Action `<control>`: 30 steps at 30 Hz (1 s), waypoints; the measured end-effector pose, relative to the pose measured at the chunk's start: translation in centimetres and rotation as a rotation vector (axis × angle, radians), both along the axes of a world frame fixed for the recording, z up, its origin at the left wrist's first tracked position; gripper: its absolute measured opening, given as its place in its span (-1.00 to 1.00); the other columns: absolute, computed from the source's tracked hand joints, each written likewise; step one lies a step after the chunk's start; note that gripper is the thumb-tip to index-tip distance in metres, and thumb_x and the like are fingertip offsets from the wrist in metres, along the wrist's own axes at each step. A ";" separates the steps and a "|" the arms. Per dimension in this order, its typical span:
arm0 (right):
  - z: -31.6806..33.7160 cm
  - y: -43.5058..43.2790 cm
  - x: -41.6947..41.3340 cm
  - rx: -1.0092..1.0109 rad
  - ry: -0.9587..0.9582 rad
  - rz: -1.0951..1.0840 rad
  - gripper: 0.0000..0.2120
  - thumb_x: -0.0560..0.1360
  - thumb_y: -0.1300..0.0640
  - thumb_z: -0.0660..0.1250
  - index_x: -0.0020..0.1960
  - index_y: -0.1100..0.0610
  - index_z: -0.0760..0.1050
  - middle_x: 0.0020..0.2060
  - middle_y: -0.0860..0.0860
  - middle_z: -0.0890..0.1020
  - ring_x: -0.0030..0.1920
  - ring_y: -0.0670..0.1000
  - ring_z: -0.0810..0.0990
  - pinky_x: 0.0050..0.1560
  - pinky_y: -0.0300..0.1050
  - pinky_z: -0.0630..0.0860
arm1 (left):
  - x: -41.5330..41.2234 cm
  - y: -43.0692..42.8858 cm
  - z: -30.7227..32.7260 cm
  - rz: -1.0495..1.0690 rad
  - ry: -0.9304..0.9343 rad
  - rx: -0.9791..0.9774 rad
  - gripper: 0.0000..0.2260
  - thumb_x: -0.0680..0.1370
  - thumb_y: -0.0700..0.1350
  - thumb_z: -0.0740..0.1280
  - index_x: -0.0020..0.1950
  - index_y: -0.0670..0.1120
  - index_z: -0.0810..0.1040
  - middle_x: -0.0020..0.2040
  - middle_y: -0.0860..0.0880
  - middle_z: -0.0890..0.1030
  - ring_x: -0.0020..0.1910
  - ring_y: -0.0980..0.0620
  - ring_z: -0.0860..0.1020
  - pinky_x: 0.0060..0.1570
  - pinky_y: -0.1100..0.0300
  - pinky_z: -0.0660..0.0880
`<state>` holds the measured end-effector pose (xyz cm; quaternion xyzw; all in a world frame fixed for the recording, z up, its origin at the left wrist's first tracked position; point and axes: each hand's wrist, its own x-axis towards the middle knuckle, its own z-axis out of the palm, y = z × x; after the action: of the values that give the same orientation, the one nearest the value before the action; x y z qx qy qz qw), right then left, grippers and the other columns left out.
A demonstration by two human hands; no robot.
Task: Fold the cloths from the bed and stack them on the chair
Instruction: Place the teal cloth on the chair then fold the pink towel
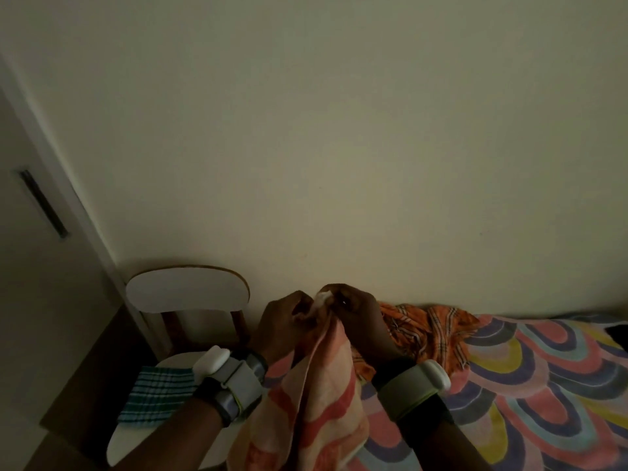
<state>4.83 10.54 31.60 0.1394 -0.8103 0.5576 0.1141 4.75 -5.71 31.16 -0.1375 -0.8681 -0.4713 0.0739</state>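
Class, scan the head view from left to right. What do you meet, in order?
Door handle → green checked cloth on the chair → left hand → right hand, both pinching the peach striped cloth → orange checked cloth → patterned bedcover.

Grey wristbands (406, 390) (white pods (210, 360))

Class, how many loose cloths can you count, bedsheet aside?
3: a green checked cloth folded on the chair; a peach striped cloth held by the left hand and right hand; an orange plaid cloth crumpled on the bed. Others may lie out of frame.
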 end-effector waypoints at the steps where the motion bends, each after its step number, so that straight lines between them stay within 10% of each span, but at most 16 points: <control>1: 0.5 0.3 0.1 -0.048 -0.017 0.033 -0.70 0.45 0.46 0.26 -0.04 0.11 0.60 -0.15 -0.08 0.66 -0.10 -0.18 0.64 -0.07 -0.26 0.55 | 0.0 0.2 0.0 -0.011 -0.005 0.005 -0.85 0.44 -0.03 0.42 -0.17 -0.08 0.53 -0.23 0.00 0.64 -0.21 0.08 0.60 -0.20 0.20 0.54; 3: 2.1 1.2 0.0 -0.119 -0.008 0.110 -0.64 0.44 0.51 0.21 -0.09 0.10 0.59 -0.21 -0.05 0.66 -0.12 -0.16 0.64 -0.07 -0.27 0.54 | -0.1 0.3 0.5 -0.048 0.032 0.017 -0.76 0.40 0.06 0.40 -0.13 -0.10 0.57 -0.19 -0.03 0.66 -0.18 0.04 0.62 -0.13 0.04 0.55; 9: 8.7 3.6 -2.1 -0.001 0.072 0.254 -0.73 0.50 0.43 0.19 -0.04 0.16 0.59 -0.14 0.00 0.65 -0.05 -0.04 0.63 0.02 -0.19 0.54 | -0.7 1.7 4.6 -0.258 0.126 0.085 -0.72 0.37 0.06 0.40 0.03 -0.02 0.61 0.04 0.11 0.62 0.01 0.20 0.57 -0.02 0.38 0.48; 15: 14.7 4.9 -3.3 0.002 0.152 0.309 -0.78 0.54 0.40 0.18 -0.03 0.23 0.58 -0.12 0.00 0.64 -0.01 -0.03 0.61 0.05 -0.17 0.55 | -1.2 2.7 7.7 -0.150 0.280 0.127 -0.84 0.47 0.03 0.36 -0.07 -0.03 0.63 -0.16 0.18 0.62 -0.10 0.19 0.61 -0.13 0.43 0.49; 22: 9.4 4.8 -2.7 -0.325 0.014 0.139 -0.93 0.51 0.31 0.29 -0.05 0.22 0.53 -0.24 0.10 0.59 -0.30 -0.07 0.52 -0.31 -0.28 0.44 | 0.2 1.8 7.4 -0.073 0.403 0.122 -0.76 0.40 -0.01 0.27 -0.38 -0.13 0.46 -0.45 -0.02 0.47 -0.42 0.16 0.44 -0.40 0.19 0.35; 30: 5.5 1.6 0.4 -0.228 -0.026 -0.032 -0.88 0.54 0.30 0.23 -0.02 0.12 0.48 -0.13 0.07 0.66 -0.16 -0.08 0.65 -0.19 -0.16 0.58 | 1.5 3.0 4.6 -0.099 0.205 0.161 -0.72 0.39 0.09 0.29 -0.13 -0.09 0.61 -0.24 0.05 0.63 -0.26 0.10 0.58 -0.31 0.31 0.49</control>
<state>5.21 12.18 37.06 0.1053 -0.7451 0.6461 0.1276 6.22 -2.70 35.81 -0.2214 -0.8075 -0.5259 0.1493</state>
